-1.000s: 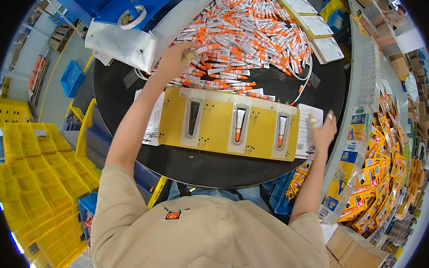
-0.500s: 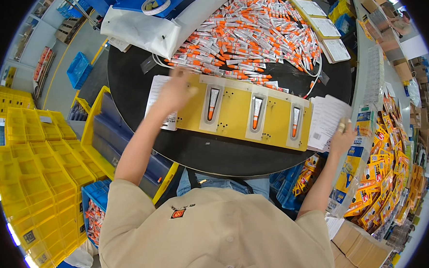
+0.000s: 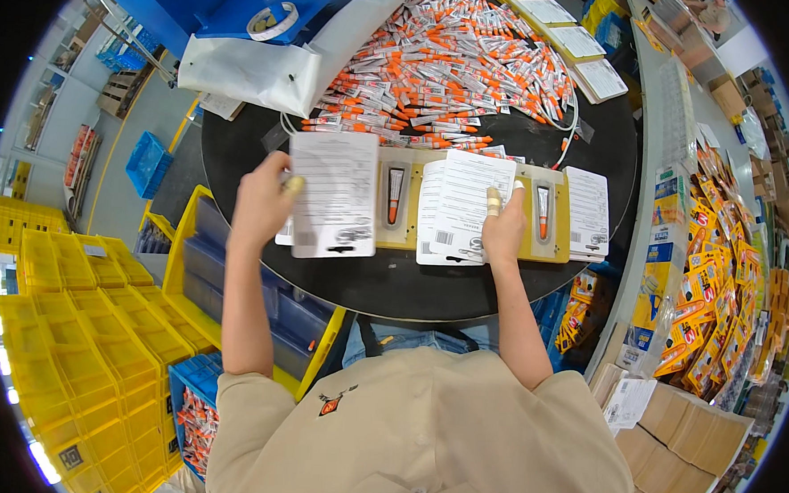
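My left hand (image 3: 262, 202) grips a white printed card (image 3: 335, 190) by its left edge, over the left end of a yellow board (image 3: 527, 244). My right hand (image 3: 506, 233) pinches printed cards (image 3: 473, 197) above the middle of the board, its thumb and a finger wearing pale covers. Between the cards, a clear blister tray (image 3: 402, 213) in the board holds an orange-capped tube (image 3: 395, 193). Another such tube (image 3: 543, 211) lies in the right-hand tray. The cards hide the middle of the board.
A heap of orange-capped tubes (image 3: 458, 62) covers the far part of the round black table (image 3: 366, 285). A stack of printed cards (image 3: 589, 212) lies at the board's right end. Yellow crates (image 3: 86, 346) stand to the left; yellow packages (image 3: 710, 272) are piled at right.
My right hand has moved left from the right-hand card stack, bringing cards over the middle of the board. My left hand has drawn back leftward and now holds a card over the left end.
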Motion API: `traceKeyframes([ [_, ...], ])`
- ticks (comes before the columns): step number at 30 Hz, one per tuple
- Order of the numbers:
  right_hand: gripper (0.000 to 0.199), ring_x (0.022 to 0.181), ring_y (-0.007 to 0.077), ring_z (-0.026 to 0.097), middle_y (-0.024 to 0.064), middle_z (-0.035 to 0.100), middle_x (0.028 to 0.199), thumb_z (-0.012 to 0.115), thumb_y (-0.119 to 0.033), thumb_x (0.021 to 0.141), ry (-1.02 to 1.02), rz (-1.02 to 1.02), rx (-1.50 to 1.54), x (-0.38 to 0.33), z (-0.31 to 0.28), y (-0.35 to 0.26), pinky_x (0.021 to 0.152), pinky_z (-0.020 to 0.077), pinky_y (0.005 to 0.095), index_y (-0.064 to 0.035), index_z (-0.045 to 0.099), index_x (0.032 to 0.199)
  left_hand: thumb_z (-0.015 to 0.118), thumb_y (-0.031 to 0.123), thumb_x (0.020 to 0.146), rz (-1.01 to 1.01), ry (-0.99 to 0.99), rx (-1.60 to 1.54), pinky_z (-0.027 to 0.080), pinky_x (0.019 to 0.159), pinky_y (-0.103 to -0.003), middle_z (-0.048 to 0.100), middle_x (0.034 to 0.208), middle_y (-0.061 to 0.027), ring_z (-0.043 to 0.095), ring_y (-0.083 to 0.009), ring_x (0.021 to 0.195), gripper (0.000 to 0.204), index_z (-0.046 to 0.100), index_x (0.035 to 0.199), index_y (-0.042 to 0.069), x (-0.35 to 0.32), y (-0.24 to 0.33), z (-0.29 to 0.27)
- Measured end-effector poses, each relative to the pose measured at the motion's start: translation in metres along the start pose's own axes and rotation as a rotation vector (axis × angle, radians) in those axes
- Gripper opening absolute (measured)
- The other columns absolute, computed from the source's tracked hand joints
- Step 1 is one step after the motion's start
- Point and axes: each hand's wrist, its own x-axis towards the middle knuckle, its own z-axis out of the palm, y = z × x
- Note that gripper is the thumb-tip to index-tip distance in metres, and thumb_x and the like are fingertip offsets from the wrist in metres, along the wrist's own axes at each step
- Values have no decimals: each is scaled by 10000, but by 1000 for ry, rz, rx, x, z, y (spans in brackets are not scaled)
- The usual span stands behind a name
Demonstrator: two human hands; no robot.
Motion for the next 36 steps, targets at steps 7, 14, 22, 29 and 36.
traceKeyframes([
  [7, 487, 1276, 350, 419, 218, 495, 1296, 524, -94, 899, -77, -50, -116, 25, -89, 30, 1039, 342, 401, -71, 445, 1380, 668, 313, 806, -9, -184, 154, 531, 747, -445, 374, 1386, -275, 647, -421, 843, 624, 435, 1361, 150, -4, 17, 97],
  [14, 497, 1394, 394, 199, 203, 294, 1461, 494, -199, 871, -53, -277, -700, 41, -54, 67, 1068, 112, 676, -132, 482, 1363, 663, 408, 804, 56, -512, 469, 554, 680, -417, 178, 1507, -274, 667, -387, 744, 780, 292, 1468, 236, -1, 48, 108],
  [22, 674, 1172, 446, 503, 271, 542, 1247, 290, -551, 958, 149, 613, -347, 195, -136, 248, 965, 408, 506, 7, 527, 1251, 646, 392, 825, 145, -433, 181, 546, 723, -438, 202, 1502, -268, 652, -417, 860, 705, 356, 1433, 185, 0, 123, 151],
  [29, 616, 1015, 480, 572, 295, 615, 1084, 261, -447, 988, 365, 668, -318, 133, -117, 295, 865, 464, 527, 41, 630, 1049, 772, 231, 678, 359, -593, 327, 553, 702, -415, 134, 1496, -323, 672, -367, 823, 937, 275, 1468, 316, 9, 92, 153],
  [36, 510, 868, 413, 633, 288, 627, 938, 379, -396, 1001, 284, 446, 18, -93, -58, 171, 723, 506, 439, 83, 549, 1040, 580, 72, 847, 241, -109, 132, 495, 879, -380, 248, 1474, -262, 562, -380, 1120, 560, 408, 1379, 108, 55, 44, 97],
])
